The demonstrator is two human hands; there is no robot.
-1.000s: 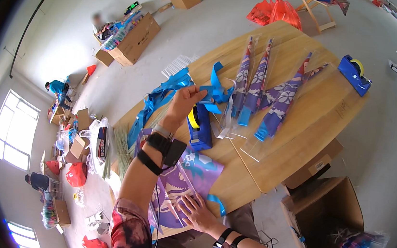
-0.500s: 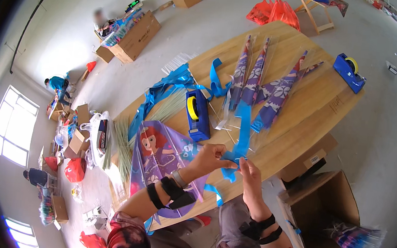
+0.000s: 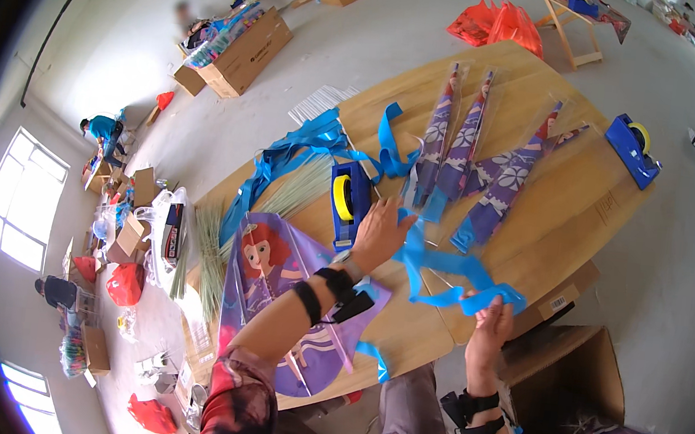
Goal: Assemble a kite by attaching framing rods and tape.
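My right hand (image 3: 488, 327) is closed, pinching a bunched part of a blue ribbon (image 3: 451, 266) over the table's near right edge. The ribbon loops leftward to my left hand (image 3: 382, 236), where a bit of blue shows between thumb and fingers; that hand looks closed on it. My left fingers are beside a blue tape dispenser (image 3: 350, 205) with a yellow roll. Under my left forearm lies a purple kite (image 3: 269, 281) printed with a red-haired figure. Beyond my hands lie several rolled purple kites (image 3: 464, 157) in clear sleeves, with blue ribbon at their near ends.
More blue ribbon (image 3: 295, 148) and thin pale rods (image 3: 208, 253) are on the wooden table (image 3: 551, 213). A second tape dispenser (image 3: 634, 150) stands at the far right corner. Below right is an open carton (image 3: 570, 393) beside wrapped kites. Other people work at the left.
My hands have moved apart: the left went forward toward the tape dispenser, the right moved rightward with the ribbon. The ribbon now stretches in loose loops between them.
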